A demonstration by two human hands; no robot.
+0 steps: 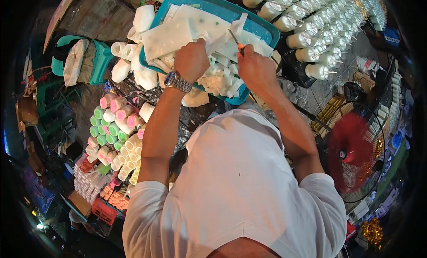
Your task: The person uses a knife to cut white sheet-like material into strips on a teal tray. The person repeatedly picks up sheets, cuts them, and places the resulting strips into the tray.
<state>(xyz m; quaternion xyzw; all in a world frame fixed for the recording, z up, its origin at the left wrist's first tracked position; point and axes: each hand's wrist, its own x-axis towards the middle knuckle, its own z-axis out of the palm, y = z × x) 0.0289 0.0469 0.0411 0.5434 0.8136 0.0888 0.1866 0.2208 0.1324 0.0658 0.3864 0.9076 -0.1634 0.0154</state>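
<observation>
My right hand is closed round the orange handle of a knife, its narrow blade pointing up and left over white, wax-like slabs. Beside it, my left hand, with a metal watch on the wrist, is curled closed over the slabs' near edge; what its fingers grip is hidden under the hand. The slabs lie in a teal plastic tray. Cut white chunks are heaped at the tray's near side, between and below my hands.
White candle-like cylinders with thin sticks stand in rows at the far right. Left of the tray are white hollow cylinders and stacked green and pink ones. A teal bin stands farther left. A red-bladed fan is at my right.
</observation>
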